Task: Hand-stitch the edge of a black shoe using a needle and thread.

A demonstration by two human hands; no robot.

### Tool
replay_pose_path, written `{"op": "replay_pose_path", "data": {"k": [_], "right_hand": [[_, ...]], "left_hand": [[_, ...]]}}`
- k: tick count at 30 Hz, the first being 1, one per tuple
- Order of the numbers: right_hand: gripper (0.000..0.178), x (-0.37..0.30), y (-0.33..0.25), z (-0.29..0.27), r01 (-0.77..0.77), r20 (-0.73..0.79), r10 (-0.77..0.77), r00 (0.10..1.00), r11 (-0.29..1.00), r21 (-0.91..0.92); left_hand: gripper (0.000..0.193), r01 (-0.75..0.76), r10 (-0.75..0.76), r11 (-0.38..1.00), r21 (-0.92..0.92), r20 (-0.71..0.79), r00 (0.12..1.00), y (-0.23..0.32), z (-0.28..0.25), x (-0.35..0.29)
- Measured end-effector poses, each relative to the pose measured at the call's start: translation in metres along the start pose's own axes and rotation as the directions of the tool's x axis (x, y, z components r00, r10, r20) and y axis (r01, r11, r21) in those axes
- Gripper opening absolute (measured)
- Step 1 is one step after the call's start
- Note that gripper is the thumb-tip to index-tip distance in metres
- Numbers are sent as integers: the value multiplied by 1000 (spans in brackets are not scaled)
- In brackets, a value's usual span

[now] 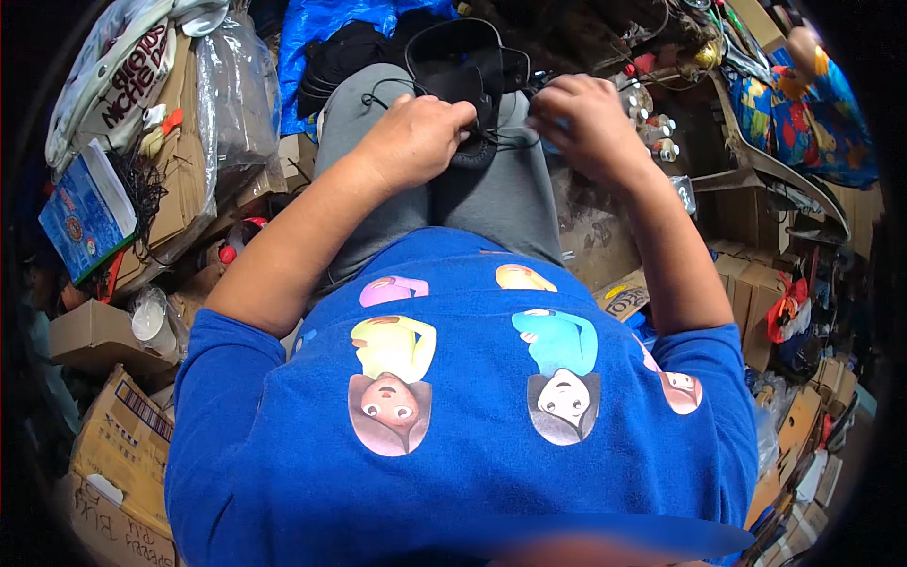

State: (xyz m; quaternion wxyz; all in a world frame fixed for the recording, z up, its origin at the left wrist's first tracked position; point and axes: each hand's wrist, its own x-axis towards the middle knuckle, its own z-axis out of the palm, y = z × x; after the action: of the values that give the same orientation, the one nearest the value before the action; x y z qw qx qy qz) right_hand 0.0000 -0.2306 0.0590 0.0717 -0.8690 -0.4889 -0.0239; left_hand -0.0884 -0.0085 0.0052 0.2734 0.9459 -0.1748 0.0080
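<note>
A black shoe [472, 80] rests on my lap between my thighs, its opening away from me and its toe toward me. My left hand [416, 137] is closed in a pinch over the shoe's left side, on a thin black shoelace [373, 93] that loops out past the knuckles. My right hand [586, 123] is held just right of the shoe, its fingers curled and slightly blurred. Thin lace strands run from the shoe to those fingers. What lies inside each pinch is mostly hidden.
Black cloth [345, 66] and a blue plastic sheet [312, 28] lie beyond my knees. Small bottles [664, 137] stand to the right. Cardboard boxes [123, 425] and a plastic-wrapped stack [231, 94] crowd the left. At the far right another person's hand [803, 52] shows near colourful cloth [822, 113].
</note>
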Motion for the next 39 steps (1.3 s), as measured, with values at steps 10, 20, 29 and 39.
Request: {"op": "replay_pose_path", "data": {"k": [10,20,29,39], "right_hand": [[6,0,8,26,173,160,-170,972,985,-5],[26,-2,26,5,-184,233,501,833,-146,972],[17,-27,15,0,-496,506,130,853,507,705],[18,-81,55,10,-511,301,413,860,695,506]], "left_hand": [[14,-199,213,962,186,-59,975,-18,-22,-21],[7,-50,-133,652,-757,-179,975,2,-101,-38],[17,79,-440,545,-835,-204,874,-41,-66,-69],[23,136,-281,898,-419,-308,909,-56,-83,-61]]}}
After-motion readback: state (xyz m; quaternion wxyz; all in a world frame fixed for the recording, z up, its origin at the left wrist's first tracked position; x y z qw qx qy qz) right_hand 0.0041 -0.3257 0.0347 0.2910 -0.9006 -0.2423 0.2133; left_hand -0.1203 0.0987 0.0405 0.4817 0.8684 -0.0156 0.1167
